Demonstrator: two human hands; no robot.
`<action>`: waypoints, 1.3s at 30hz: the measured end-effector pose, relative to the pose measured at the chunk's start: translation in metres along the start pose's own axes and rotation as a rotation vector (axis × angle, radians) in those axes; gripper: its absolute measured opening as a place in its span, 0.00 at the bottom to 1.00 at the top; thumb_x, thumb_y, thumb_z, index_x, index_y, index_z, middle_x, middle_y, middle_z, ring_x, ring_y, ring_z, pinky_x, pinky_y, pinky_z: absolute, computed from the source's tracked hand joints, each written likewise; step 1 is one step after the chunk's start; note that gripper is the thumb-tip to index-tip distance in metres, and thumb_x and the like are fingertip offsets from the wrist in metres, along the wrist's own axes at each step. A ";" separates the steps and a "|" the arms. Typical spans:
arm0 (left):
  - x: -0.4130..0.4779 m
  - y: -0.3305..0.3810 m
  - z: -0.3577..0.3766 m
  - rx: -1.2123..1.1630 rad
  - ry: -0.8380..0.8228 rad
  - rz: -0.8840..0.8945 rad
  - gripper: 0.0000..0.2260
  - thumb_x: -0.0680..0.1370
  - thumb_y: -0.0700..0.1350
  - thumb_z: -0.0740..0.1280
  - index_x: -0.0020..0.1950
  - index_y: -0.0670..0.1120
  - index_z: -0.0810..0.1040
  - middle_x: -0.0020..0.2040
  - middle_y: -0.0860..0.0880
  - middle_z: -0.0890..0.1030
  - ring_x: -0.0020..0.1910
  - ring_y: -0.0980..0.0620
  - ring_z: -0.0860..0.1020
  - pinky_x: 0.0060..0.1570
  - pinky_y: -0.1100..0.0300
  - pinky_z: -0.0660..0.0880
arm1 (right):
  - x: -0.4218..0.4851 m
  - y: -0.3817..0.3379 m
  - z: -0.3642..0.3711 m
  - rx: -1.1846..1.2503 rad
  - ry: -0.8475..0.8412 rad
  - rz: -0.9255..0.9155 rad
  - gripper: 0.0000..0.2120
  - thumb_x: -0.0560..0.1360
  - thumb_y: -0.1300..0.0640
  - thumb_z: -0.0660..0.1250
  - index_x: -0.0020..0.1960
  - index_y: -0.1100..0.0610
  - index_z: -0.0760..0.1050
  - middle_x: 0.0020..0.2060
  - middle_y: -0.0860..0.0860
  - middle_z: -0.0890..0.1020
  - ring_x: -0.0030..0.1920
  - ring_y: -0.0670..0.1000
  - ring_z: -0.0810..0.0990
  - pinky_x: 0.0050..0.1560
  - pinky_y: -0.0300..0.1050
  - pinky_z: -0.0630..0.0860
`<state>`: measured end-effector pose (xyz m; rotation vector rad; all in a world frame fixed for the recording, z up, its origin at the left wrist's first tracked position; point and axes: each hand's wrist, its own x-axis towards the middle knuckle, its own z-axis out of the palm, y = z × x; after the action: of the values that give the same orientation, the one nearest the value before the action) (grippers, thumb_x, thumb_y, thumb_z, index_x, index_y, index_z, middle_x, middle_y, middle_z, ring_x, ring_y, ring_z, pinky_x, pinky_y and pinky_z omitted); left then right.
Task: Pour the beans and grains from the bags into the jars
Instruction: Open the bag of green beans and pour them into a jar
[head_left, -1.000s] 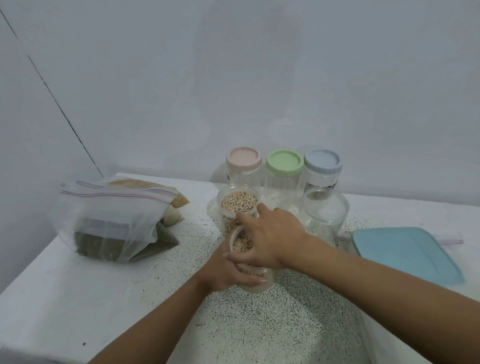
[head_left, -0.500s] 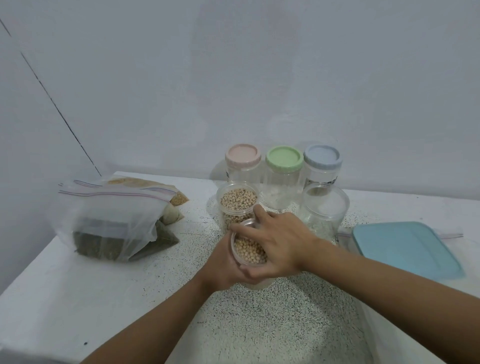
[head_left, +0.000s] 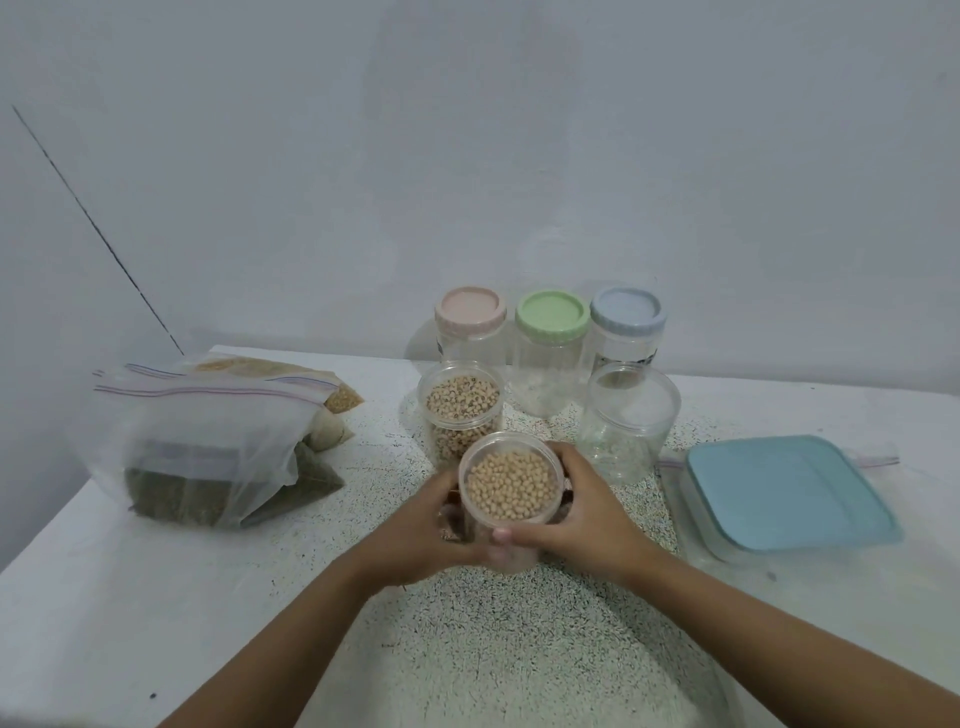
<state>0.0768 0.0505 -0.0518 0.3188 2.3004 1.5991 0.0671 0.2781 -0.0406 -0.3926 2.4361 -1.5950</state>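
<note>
A clear open jar of tan beans (head_left: 509, 483) stands at the table's middle, tilted a little toward me. My left hand (head_left: 421, 525) grips its left side and my right hand (head_left: 587, 514) grips its right side. Just behind it stands an open jar of black-eyed beans (head_left: 461, 405). An empty open jar (head_left: 626, 421) sits to the right. Three lidded jars stand at the back: pink lid (head_left: 470, 309), green lid (head_left: 552, 316), blue lid (head_left: 627, 312). Zip bags of grains (head_left: 208, 441) lie stacked at the left.
A clear container with a blue lid (head_left: 789, 491) lies at the right. The speckled white table (head_left: 467, 649) ends at a wall behind the jars; its left edge runs close to the bags.
My right hand moved off the top of the tan-bean jar to its right side, uncovering the mouth. The jar now shows full of beans between both hands.
</note>
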 end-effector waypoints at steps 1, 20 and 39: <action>-0.005 -0.001 -0.005 -0.059 -0.028 -0.050 0.32 0.73 0.44 0.79 0.72 0.59 0.71 0.66 0.55 0.79 0.66 0.55 0.77 0.63 0.50 0.79 | -0.002 0.002 -0.001 0.058 -0.008 0.050 0.44 0.57 0.39 0.84 0.67 0.42 0.68 0.60 0.40 0.78 0.58 0.40 0.80 0.52 0.38 0.82; 0.042 0.038 0.057 -0.721 0.345 -0.182 0.17 0.80 0.50 0.68 0.65 0.42 0.81 0.58 0.48 0.86 0.59 0.54 0.83 0.60 0.55 0.79 | 0.006 0.006 -0.011 0.677 0.173 0.409 0.35 0.71 0.36 0.74 0.69 0.56 0.74 0.59 0.49 0.84 0.61 0.49 0.82 0.68 0.53 0.75; 0.062 0.045 0.048 -0.464 0.350 -0.344 0.20 0.76 0.62 0.70 0.56 0.48 0.81 0.58 0.50 0.84 0.61 0.53 0.79 0.62 0.48 0.77 | 0.022 -0.011 -0.020 0.593 0.188 0.462 0.24 0.79 0.36 0.63 0.65 0.52 0.76 0.56 0.47 0.83 0.59 0.49 0.81 0.58 0.50 0.81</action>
<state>0.0375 0.1298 -0.0337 -0.4739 1.9694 2.0404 0.0408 0.2843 -0.0231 0.4007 1.8298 -2.0585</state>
